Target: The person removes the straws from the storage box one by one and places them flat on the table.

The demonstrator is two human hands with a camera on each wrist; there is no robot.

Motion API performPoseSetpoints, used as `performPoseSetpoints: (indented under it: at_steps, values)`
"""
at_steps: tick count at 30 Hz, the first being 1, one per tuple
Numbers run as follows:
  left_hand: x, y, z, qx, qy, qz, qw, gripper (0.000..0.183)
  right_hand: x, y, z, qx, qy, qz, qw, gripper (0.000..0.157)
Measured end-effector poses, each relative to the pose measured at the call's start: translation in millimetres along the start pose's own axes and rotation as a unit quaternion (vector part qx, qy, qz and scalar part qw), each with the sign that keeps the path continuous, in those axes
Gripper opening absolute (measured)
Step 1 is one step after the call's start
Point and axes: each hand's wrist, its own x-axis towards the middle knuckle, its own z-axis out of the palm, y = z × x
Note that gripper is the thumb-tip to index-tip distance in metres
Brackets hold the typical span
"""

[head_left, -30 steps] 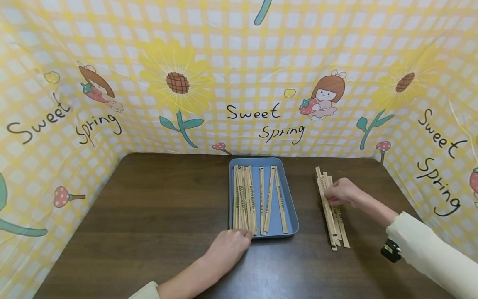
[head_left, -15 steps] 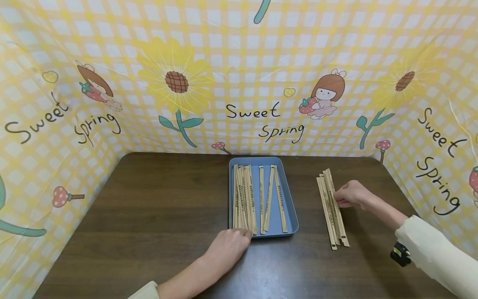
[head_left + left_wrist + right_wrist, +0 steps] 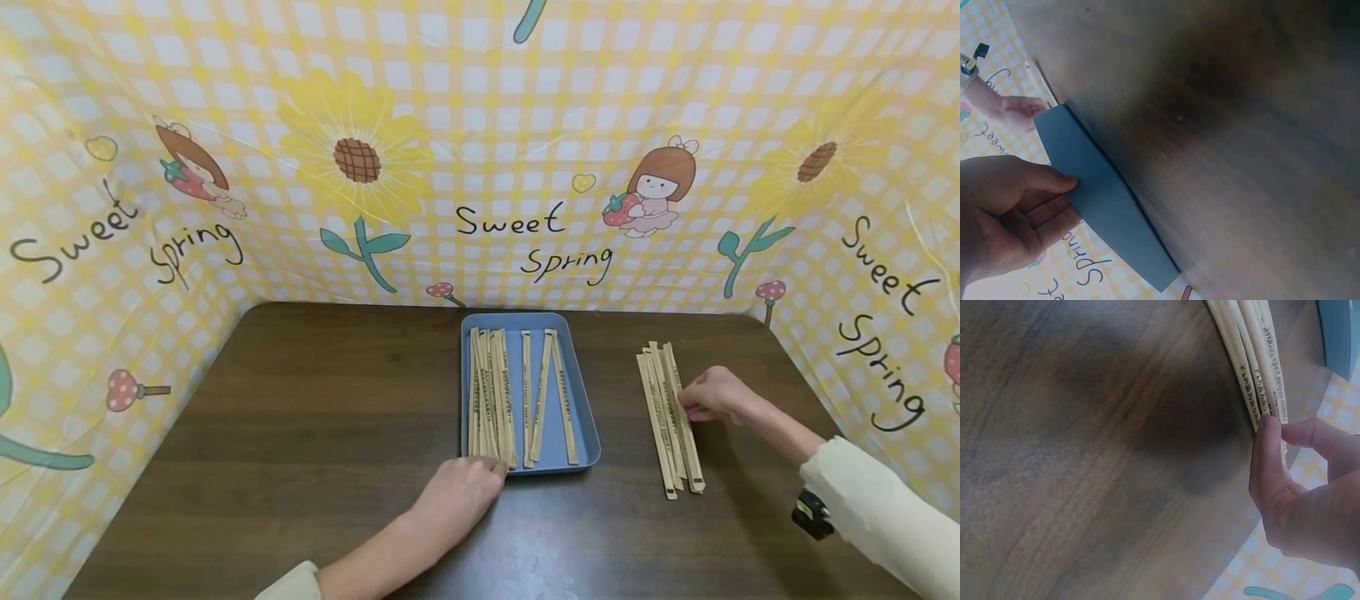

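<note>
My left hand (image 3: pixel 459 498) grips the near left corner of a shallow blue tray (image 3: pixel 592 450); in the left wrist view the thumb and fingers (image 3: pixel 1054 181) hold its wall. Inside the tray, a bunch of paper-wrapped straws (image 3: pixel 491 400) lies along the left side, and a few more are spread to the right. Beside the tray on the table lies a loose pile of similar wrapped straws (image 3: pixel 660 421). My right hand (image 3: pixel 716 393) pinches a straw at the pile's right edge, thumb and index fingertip right at its side in the right wrist view.
The dark wooden table (image 3: pixel 300 417) is enclosed by a yellow checked cloth (image 3: pixel 487 125) at the back and sides. A small black device (image 3: pixel 812 514) hangs under the right sleeve (image 3: pixel 870 483).
My right hand has shifted to the right with a straw, from the left of the pile to its right edge. The left hand and the tray stay put.
</note>
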Motion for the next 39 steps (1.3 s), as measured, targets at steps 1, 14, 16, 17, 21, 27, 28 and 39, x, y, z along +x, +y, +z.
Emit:
performPoseSetpoints:
  at_steps: [1, 14, 16, 17, 21, 27, 28, 39]
  values:
    - [0.2, -0.1, -0.1, 0.0, 0.001, 0.0, 1.0, 0.013, 0.0, 0.7, -0.2, 0.002, 0.0, 0.001, 1.0, 0.023]
    - [0.3, 0.7, 1.1, 0.005, -0.009, -0.002, 0.9999, 0.012, 3.1, 10.2, 0.7, 0.011, 0.006, 0.004, 1.0, 0.026]
    - [-0.1, 0.8, 1.1, 0.004, -0.008, -0.001, 1.0, 0.012, 3.7, 11.6, 1.3, 0.01, 0.006, 0.003, 1.0, 0.028]
    - [-0.1, 0.7, 1.1, 0.002, -0.007, -0.001, 1.0, 0.012, 4.0, 12.2, 1.4, 0.01, 0.006, 0.003, 1.0, 0.029]
    - [0.0, 0.5, 1.1, 0.001, -0.005, -0.001, 1.0, 0.012, 4.3, 12.9, 1.7, 0.01, 0.006, -0.001, 1.0, 0.03]
    - [0.1, 0.6, 0.8, 0.004, -0.005, -0.001, 1.0, 0.012, 4.8, 13.1, 1.4, -0.004, 0.01, -0.007, 1.0, 0.026]
    - [0.1, 0.7, 0.9, 0.004, -0.005, -0.001, 1.0, 0.012, 5.0, 13.4, 1.2, -0.005, 0.011, -0.007, 1.0, 0.025]
    - [0.1, 0.5, 1.1, 0.002, 0.0, -0.002, 1.0, 0.013, 3.6, 13.3, 0.8, -0.017, 0.02, -0.011, 1.0, 0.023]
